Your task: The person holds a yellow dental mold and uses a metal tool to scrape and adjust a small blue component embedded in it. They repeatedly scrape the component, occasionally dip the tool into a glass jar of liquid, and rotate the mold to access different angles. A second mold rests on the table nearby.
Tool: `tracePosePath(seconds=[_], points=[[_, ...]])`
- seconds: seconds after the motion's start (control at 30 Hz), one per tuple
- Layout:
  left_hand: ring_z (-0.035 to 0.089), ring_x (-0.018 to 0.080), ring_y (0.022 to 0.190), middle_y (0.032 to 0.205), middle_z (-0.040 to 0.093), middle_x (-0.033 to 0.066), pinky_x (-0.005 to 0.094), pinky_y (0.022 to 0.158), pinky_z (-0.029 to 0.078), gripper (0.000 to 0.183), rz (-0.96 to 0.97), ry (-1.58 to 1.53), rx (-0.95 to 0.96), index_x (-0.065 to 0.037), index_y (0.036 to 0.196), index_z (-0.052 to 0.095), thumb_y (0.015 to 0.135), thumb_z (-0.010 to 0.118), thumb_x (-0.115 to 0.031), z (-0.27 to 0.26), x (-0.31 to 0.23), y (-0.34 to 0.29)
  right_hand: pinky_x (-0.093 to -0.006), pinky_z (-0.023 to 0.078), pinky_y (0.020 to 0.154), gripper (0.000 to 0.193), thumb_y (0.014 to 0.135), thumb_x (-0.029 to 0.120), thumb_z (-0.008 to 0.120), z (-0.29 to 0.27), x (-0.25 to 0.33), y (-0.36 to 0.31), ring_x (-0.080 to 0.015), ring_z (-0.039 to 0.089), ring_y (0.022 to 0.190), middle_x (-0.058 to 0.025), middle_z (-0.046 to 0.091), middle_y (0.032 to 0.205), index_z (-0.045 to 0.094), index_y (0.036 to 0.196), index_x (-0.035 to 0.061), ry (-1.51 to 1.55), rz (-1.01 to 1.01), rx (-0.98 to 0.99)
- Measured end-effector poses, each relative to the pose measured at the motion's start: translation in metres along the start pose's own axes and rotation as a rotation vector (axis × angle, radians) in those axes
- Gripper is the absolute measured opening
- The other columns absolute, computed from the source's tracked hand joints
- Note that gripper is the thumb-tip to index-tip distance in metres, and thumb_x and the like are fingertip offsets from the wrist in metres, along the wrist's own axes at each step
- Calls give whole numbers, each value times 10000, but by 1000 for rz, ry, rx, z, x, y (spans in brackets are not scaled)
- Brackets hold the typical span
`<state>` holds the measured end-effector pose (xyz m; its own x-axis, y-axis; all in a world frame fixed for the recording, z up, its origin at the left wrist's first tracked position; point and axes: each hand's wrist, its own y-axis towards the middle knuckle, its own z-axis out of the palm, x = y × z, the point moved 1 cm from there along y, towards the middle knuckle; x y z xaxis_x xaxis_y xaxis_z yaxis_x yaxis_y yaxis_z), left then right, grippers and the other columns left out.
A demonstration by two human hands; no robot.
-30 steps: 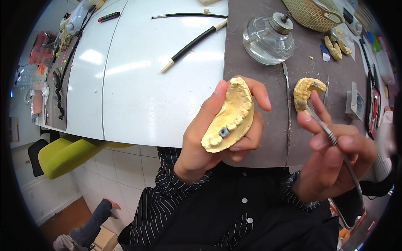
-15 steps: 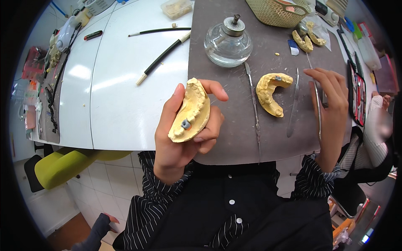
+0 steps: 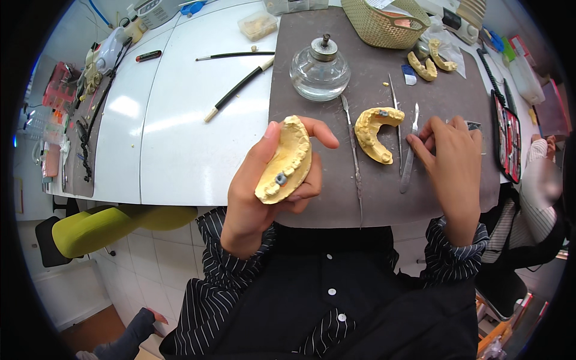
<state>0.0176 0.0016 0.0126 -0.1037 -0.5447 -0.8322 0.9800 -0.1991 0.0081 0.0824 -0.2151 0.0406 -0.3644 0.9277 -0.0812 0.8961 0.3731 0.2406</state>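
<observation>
The toothed plaster model (image 3: 284, 161) was clasped in the curled left hand (image 3: 249, 183) left of the horseshoe cast (image 3: 363, 138), to whose right the knife (image 3: 410, 153), beside the half-closed right hand (image 3: 453, 150) (any hold unclear), could have been knocked askew by a careless reach.

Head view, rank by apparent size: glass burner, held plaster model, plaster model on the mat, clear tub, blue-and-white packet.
1. Glass burner and held plaster model: too alike to rank; the model looks nearer the camera.
2. Plaster model on the mat
3. Clear tub
4. Blue-and-white packet
</observation>
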Motion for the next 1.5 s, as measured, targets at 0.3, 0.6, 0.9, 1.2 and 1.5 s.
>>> tracePosePath(seconds=[0.3,0.6,0.9,1.2,1.5], points=[[230,56,405,455,294,-32,177,305,199,476,-14,-221,85,20,1011,423,937,151,-363,-2,5,8,-321,356,693,139,670,141,634,-1,6,1,-219,515,741,-83,560,674,559,732,42,-279,-123,61],[229,46,388,453,292,-52,175,301,195,496,-26,-338,155,33,1029,423,934,150,-370,-13,10,5,-316,396,665,149,811,62,520,-30,17,-22,-195,509,749,-81,537,722,511,947,1,665,147,-397],[228,36,348,434,322,-41,178,326,186,522,-6,-118,119,55,1021,431,924,172,-387,-4,10,2,-303,443,644,284,856,183,481,3,54,-49,-161,454,778,-66,466,855,473,1049,-23,2301,79,-283],[427,45,509,639,503,38,182,461,341,568,-40,45,155,-2,1113,496,896,247,-464,-8,4,-2,-428,349,936,217,871,206,455,-13,91,-46,-255,570,931,-87,632,804,480,1007,39,1388,-162,-308],[476,75,632,792,521,74,197,544,389,562,-33,-49,88,4,1108,496,895,257,-457,-6,5,0,-450,272,995,345,699,-56,587,-15,87,-41,-233,561,1019,-36,656,808,524,1000,100,1128,-405,-84]])
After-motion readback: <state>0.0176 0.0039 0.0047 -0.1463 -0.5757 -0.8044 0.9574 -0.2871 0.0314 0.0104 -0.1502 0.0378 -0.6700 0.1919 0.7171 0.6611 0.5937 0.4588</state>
